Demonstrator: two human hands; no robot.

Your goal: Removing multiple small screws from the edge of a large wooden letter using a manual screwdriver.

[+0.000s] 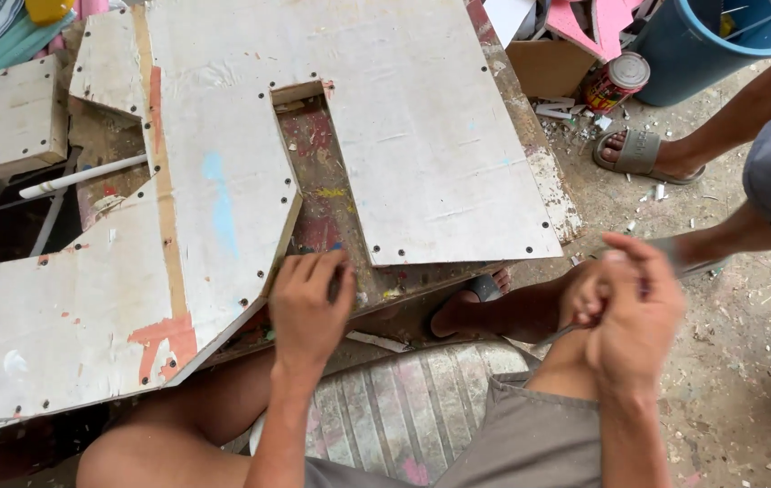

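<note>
Gripping with curled fingers, the right hand (631,312) closes around something thin and grey, perhaps a slim tool or a strip; motion blur hides what it is, so I cannot tell for certain. It hangs off the right of the white board (421,136), over the person's own knee, seemingly to keep the item free of the work surface.

Meanwhile the left hand (308,307) presses down at the near edge of that board, fingers bent onto the paint-stained bench (331,194) showing through the long slot. Its grip holds nothing that I can see; it looks planted there to steady the body or the panel.

Left of the slot, the board's angled section (114,298) carries rows of small dark holes and brown tape. A white pipe (83,176) lies in the opening further left. Beyond the board's far right corner stand a red can (616,81) and a blue bucket (710,41). Another person's sandalled foot (643,154) rests on the dirt floor (747,380) beside them.
</note>
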